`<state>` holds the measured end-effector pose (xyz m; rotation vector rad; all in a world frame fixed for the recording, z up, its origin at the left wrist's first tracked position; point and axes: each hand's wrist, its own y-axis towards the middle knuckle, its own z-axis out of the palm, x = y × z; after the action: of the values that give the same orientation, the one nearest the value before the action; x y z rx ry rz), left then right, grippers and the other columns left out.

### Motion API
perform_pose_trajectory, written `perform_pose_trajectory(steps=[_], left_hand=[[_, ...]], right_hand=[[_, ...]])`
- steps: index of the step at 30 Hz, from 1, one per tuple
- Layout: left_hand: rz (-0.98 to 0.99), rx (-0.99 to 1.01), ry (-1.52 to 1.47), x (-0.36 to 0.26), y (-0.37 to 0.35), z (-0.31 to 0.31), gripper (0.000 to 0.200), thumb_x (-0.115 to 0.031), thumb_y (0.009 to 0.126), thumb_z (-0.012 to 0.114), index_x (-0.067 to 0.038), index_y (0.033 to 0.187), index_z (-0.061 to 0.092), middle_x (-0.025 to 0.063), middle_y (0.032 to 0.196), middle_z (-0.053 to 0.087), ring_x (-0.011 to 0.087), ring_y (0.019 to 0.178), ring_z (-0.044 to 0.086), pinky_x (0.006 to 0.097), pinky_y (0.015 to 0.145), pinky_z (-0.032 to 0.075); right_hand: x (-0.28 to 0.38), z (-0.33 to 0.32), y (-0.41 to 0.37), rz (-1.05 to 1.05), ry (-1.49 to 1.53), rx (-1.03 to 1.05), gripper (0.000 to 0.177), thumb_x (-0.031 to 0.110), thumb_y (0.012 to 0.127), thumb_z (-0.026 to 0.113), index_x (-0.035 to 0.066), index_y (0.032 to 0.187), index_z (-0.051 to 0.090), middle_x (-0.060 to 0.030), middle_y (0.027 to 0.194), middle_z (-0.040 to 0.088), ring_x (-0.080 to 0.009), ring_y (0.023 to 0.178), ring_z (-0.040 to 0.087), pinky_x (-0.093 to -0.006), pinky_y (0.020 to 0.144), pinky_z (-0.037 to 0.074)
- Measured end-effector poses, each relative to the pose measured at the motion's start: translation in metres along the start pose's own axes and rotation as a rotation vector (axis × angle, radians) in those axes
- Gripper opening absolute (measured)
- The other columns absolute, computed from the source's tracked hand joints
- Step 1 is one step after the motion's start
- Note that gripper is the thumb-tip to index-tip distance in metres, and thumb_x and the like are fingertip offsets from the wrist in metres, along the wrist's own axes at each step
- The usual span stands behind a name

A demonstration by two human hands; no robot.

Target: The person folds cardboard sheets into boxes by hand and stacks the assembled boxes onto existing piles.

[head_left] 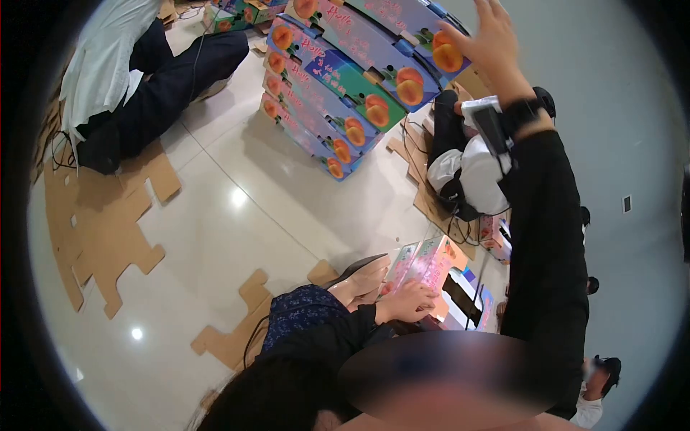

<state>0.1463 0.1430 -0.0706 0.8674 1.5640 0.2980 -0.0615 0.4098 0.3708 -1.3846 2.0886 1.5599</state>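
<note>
My left hand (410,302), in a black sleeve, is at the lower centre with its fingers bent over the edge of a pink peach-printed box (430,271). That box has a dark opening in its top. High on the right, my right hand (492,44) has its fingers spread, its thumb close to the upper right side of a tall stack of peach-printed boxes (345,90). Whether the thumb touches a box I cannot tell. A black band (521,113) is round my right wrist.
Cut cardboard sheets (108,215) lie on the tiled floor at left, with smaller pieces (233,323) lower down. A person in dark trousers (169,86) sits at upper left. Another person (481,172) is beyond my right arm. More printed boxes (230,20) are at the top.
</note>
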Motion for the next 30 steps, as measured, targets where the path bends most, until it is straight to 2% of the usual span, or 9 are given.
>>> perform_pose_trajectory(steps=[2, 5, 12, 17, 20, 21, 25, 29, 30], left_hand=[[0.009, -0.016, -0.003, -0.007, 0.001, -0.012, 0.021, -0.025, 0.086, 0.064, -0.013, 0.098, 0.076, 0.0079, 0.13, 0.064, 0.0279, 0.122, 0.054, 0.0484, 0.105, 0.037], [0.006, 0.092, -0.16, 0.003, 0.004, -0.015, 0.023, -0.023, 0.087, 0.063, -0.01, 0.101, 0.074, 0.0094, 0.127, 0.065, 0.0292, 0.121, 0.055, 0.0455, 0.102, 0.041], [0.035, 0.049, -0.206, -0.013, 0.01, -0.036, 0.019, -0.011, 0.084, 0.064, -0.003, 0.1, 0.069, 0.0152, 0.098, 0.063, 0.0328, 0.097, 0.059, 0.0415, 0.086, 0.048], [0.109, -0.008, 0.052, -0.016, -0.008, -0.042, 0.063, -0.016, 0.082, 0.067, -0.008, 0.141, 0.049, 0.0182, 0.114, 0.062, 0.0374, 0.107, 0.059, 0.0441, 0.09, 0.047], [-0.02, 0.033, 0.115, -0.029, -0.022, -0.05, 0.053, -0.017, 0.084, 0.067, -0.006, 0.135, 0.054, 0.0232, 0.128, 0.059, 0.0394, 0.115, 0.058, 0.0431, 0.094, 0.047], [-0.073, -0.016, 0.023, -0.037, -0.021, -0.054, 0.05, -0.016, 0.086, 0.067, -0.005, 0.133, 0.055, 0.0222, 0.124, 0.061, 0.0382, 0.113, 0.059, 0.0421, 0.094, 0.048], [-0.313, -0.326, -0.305, -0.036, -0.013, -0.057, 0.033, -0.016, 0.093, 0.064, -0.002, 0.123, 0.06, 0.0154, 0.106, 0.066, 0.0249, 0.101, 0.063, 0.0356, 0.086, 0.05], [-0.625, -1.146, -0.589, -0.017, -0.027, -0.089, 0.031, -0.032, 0.103, 0.049, -0.007, 0.12, 0.052, 0.0103, 0.111, 0.063, 0.0209, 0.097, 0.063, 0.0356, 0.087, 0.049], [-0.611, -1.151, -0.745, -0.023, -0.029, -0.11, 0.036, -0.036, 0.103, 0.046, -0.007, 0.124, 0.051, 0.0113, 0.118, 0.062, 0.021, 0.103, 0.061, 0.0358, 0.091, 0.046]], right_hand=[[0.045, 0.004, 0.021, 0.31, -0.098, 0.402, 0.092, 0.052, 0.07, 0.077, 0.012, 0.146, 0.044, -0.02, 0.157, 0.033, -0.0325, 0.146, 0.031, -0.0423, 0.113, 0.037], [0.075, 0.034, 0.019, 0.43, -0.192, 0.555, 0.085, 0.048, 0.066, 0.081, 0.005, 0.134, 0.053, -0.0178, 0.132, 0.056, -0.0319, 0.119, 0.058, -0.0448, 0.097, 0.047], [0.065, 0.056, -0.001, 0.336, -0.269, 0.377, 0.075, 0.04, 0.066, 0.081, 0.006, 0.128, 0.055, -0.0158, 0.121, 0.059, -0.0316, 0.112, 0.059, -0.0441, 0.091, 0.049], [0.024, 0.012, -0.023, 0.225, -0.187, 0.431, 0.081, 0.042, 0.068, 0.08, 0.007, 0.135, 0.05, -0.0173, 0.127, 0.058, -0.0346, 0.118, 0.057, -0.044, 0.096, 0.049], [-0.012, -0.045, -0.066, 0.118, -0.122, 0.311, 0.079, 0.045, 0.072, 0.078, 0.007, 0.136, 0.05, -0.0134, 0.113, 0.063, -0.0355, 0.104, 0.062, -0.0455, 0.085, 0.053], [-0.027, -0.063, -0.087, 0.059, -0.096, 0.198, 0.078, 0.044, 0.07, 0.079, 0.008, 0.133, 0.051, -0.0109, 0.102, 0.064, -0.0343, 0.096, 0.065, -0.0451, 0.08, 0.054], [-0.039, -0.191, -0.167, 0.094, -0.055, 0.211, 0.082, 0.03, 0.062, 0.084, 0.007, 0.134, 0.051, -0.0143, 0.119, 0.063, -0.0338, 0.108, 0.061, -0.0425, 0.089, 0.052], [-0.026, -0.327, -0.27, 0.264, -0.11, 0.246, 0.084, 0.017, 0.057, 0.082, 0.006, 0.135, 0.052, -0.0163, 0.121, 0.062, -0.0371, 0.107, 0.06, -0.0434, 0.092, 0.049], [-0.019, -0.354, -0.291, 0.258, -0.096, 0.284, 0.083, 0.016, 0.056, 0.081, 0.006, 0.134, 0.053, -0.0163, 0.121, 0.062, -0.0372, 0.107, 0.06, -0.044, 0.093, 0.048]])
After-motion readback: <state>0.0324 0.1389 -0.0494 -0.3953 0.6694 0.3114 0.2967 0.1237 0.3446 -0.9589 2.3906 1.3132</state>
